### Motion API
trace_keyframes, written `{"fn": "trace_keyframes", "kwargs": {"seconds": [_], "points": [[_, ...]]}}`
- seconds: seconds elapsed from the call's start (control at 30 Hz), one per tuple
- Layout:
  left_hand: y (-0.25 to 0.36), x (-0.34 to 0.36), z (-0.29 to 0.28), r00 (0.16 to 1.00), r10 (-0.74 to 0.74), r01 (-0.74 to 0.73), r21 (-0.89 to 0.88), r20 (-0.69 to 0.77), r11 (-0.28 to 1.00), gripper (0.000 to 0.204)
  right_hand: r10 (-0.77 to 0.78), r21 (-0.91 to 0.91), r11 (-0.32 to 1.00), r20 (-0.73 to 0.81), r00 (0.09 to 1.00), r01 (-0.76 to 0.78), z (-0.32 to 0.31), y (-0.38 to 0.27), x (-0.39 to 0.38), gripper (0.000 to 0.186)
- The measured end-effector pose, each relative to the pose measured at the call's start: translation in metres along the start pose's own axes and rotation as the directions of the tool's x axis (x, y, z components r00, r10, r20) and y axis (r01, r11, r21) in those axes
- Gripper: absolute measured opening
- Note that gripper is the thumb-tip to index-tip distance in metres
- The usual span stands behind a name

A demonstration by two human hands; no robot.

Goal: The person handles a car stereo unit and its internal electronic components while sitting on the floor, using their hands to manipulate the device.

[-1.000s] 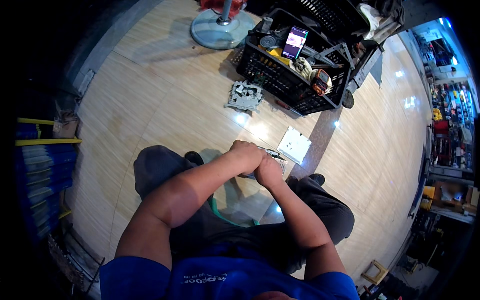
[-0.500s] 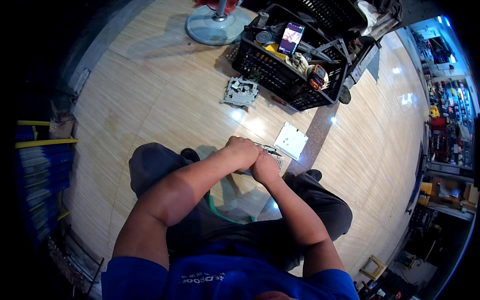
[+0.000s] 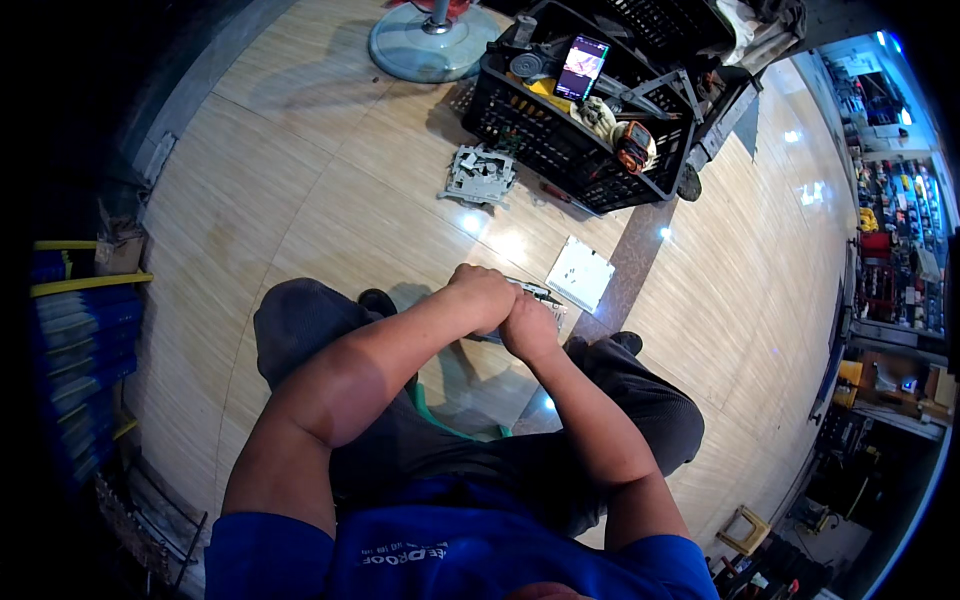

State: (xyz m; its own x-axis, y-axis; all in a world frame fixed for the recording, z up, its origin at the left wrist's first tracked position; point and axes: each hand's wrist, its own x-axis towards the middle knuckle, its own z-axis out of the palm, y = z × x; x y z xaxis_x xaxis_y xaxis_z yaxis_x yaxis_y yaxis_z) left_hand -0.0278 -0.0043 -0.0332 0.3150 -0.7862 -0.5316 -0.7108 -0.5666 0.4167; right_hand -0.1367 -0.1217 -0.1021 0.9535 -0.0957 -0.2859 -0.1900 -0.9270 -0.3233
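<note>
My left hand (image 3: 483, 298) and my right hand (image 3: 528, 326) meet knuckle to knuckle between my knees, both closed. A small flat device (image 3: 545, 294) with black and pale metal parts and slots lies beneath and between them, mostly covered by the hands. The fingertips are turned away, so what each hand grips is hidden. Just to the right of the hands a flat white panel (image 3: 581, 274) lies on the floor. Farther off lies a grey metal frame (image 3: 479, 176) with cutouts.
A black plastic crate (image 3: 560, 150) holds tools, a propped-up phone (image 3: 582, 68) with a lit screen and an orange meter (image 3: 634, 146). A red-handled tool (image 3: 562, 194) lies by it. Beyond stands a round pedestal base (image 3: 432, 48). Blue stacked bins (image 3: 85, 350) are at left.
The hands keep their closed pose over the device, with no clear shift between them. The whole view has shifted slightly.
</note>
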Motion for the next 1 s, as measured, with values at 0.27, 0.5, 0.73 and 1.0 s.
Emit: {"fn": "trace_keyframes", "kwargs": {"seconds": [0.27, 0.5, 0.73, 1.0], "points": [[-0.002, 0.005, 0.005, 0.999, 0.0, 0.0, 0.016, 0.037, 1.0, 0.035, 0.054, -0.005, 0.999, 0.071, 0.996, -0.054, -0.008, -0.002, 0.002, 0.026], [-0.001, 0.002, -0.001, 1.0, 0.007, -0.007, -0.001, 0.006, 1.0, 0.032, -0.037, -0.008, 0.999, -0.059, 0.998, 0.037, 0.009, 0.005, 0.0, 0.021], [-0.001, 0.0, -0.001, 1.0, 0.002, -0.002, 0.0, 0.005, 1.0, 0.029, 0.001, 0.007, 1.0, -0.013, 1.0, -0.001, 0.002, 0.003, 0.0, 0.02], [0.004, -0.003, -0.012, 0.998, -0.018, 0.017, 0.028, 0.063, 0.999, 0.031, -0.049, 0.017, 0.999, -0.077, 0.996, 0.05, 0.011, 0.007, -0.001, 0.019]]}}
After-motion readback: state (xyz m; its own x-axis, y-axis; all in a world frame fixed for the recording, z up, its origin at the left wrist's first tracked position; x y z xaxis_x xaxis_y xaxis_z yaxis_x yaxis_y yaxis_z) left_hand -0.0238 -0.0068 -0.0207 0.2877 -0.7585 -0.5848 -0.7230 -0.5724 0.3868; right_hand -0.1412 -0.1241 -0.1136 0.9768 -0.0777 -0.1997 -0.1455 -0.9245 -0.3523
